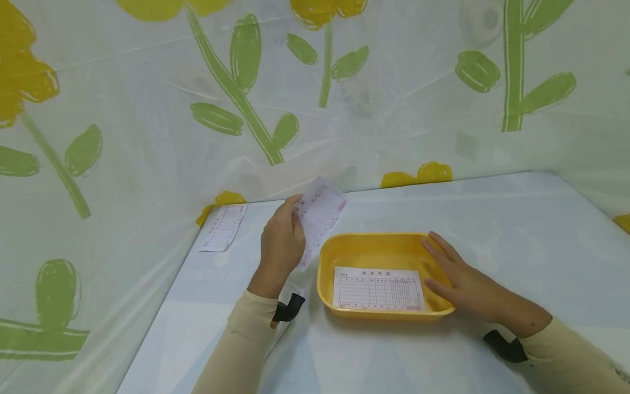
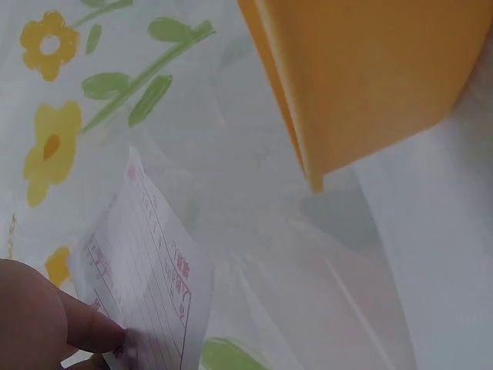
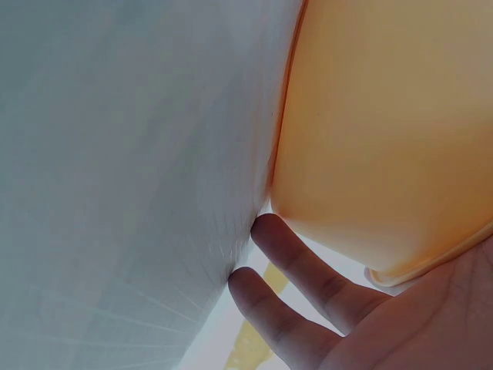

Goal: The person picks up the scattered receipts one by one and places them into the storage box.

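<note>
My left hand [image 1: 283,241] pinches a printed paper form [image 1: 322,213] between thumb and fingers, tilted up off the table to the left of a yellow plastic basin [image 1: 369,246]. The left wrist view shows the same form [image 2: 150,270], slightly bent, with red printed lines. Inside the basin lies another form [image 1: 379,290], flat and print side up. My right hand [image 1: 455,276] is at the basin's right rim with its fingers spread and fairly straight. In the right wrist view two fingertips [image 3: 269,227] touch the table beside the basin's outer wall [image 3: 385,139].
A further form [image 1: 223,227] lies at the table's far left corner. More paper [image 1: 290,291] shows partly under my left wrist. The table [image 1: 492,213] is pale, and a flower-printed sheet [image 1: 394,109] hangs behind it and along the left.
</note>
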### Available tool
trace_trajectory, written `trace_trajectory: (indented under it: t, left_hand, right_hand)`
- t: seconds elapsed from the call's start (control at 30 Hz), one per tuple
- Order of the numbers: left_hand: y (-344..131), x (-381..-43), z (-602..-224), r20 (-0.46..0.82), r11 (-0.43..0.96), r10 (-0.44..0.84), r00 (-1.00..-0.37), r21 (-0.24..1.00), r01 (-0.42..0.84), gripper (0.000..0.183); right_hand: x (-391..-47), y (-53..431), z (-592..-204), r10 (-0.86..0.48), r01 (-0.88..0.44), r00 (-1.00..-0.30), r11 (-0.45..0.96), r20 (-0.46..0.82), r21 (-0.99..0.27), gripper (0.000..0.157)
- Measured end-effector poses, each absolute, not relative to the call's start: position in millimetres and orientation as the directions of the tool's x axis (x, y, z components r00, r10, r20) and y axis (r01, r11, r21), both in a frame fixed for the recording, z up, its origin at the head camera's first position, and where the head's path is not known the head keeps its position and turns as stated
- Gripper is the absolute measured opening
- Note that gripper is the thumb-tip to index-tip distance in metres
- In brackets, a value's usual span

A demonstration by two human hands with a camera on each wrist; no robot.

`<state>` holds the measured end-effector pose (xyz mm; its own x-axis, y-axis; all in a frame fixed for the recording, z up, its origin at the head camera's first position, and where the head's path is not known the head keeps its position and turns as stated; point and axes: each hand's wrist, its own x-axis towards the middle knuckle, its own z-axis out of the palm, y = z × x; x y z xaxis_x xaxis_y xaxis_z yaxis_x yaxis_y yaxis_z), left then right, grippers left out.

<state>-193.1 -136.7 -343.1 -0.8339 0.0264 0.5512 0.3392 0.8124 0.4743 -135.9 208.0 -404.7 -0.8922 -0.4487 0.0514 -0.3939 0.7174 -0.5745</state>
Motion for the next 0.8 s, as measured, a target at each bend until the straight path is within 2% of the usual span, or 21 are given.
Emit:
trace_trajectory:
  t: [0.23, 0.5, 0.8]
  left_hand:
    - [-126, -184, -336, 0.556, 0.793, 0.095, -0.826, 0.459, 0.400, 0.040]
    - [-112, -176, -338, 0.494, 0.745, 0.215, -0.843, 0.476, 0.468, 0.046]
    - [-103, -168, -340, 0.438, 0.712, 0.337, -0.833, 0.461, 0.530, 0.050]
  right_hand:
    - [-137, 208, -405, -0.449, -0.399, -0.892, 0.723, 0.055, -0.564, 0.080]
    - [-137, 210, -406, -0.446, -0.396, -0.893, 0.722, 0.055, -0.567, 0.080]
    - [-137, 209, -406, -0.443, -0.391, -0.895, 0.727, 0.048, -0.564, 0.080]
